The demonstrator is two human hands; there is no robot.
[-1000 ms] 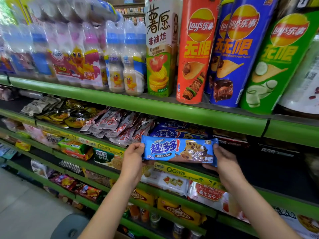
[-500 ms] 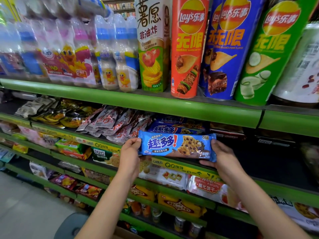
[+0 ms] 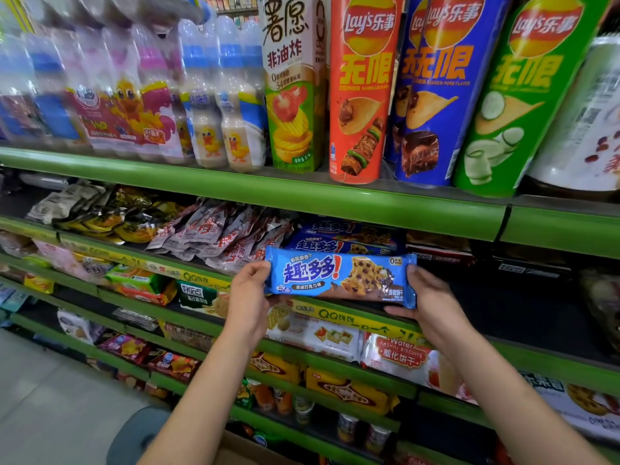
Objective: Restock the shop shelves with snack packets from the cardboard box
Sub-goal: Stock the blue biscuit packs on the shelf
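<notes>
A long blue cookie packet (image 3: 340, 279), printed with white characters and chocolate-chip cookies, is held level at the front edge of the second green shelf (image 3: 352, 317); the left hand (image 3: 246, 297) and right hand (image 3: 432, 303) curl their fingers round its ends; matching packets (image 3: 339, 236) lie just behind.

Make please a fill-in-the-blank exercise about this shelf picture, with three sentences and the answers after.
1. The blue cookie packet is held at its two ends by ____ hands.
2. Just behind it on the shelf lie more packets of the ____ kind.
3. On the shelf above, the orange can stands left of the ____ can.

Missing words: both; same; blue
</notes>
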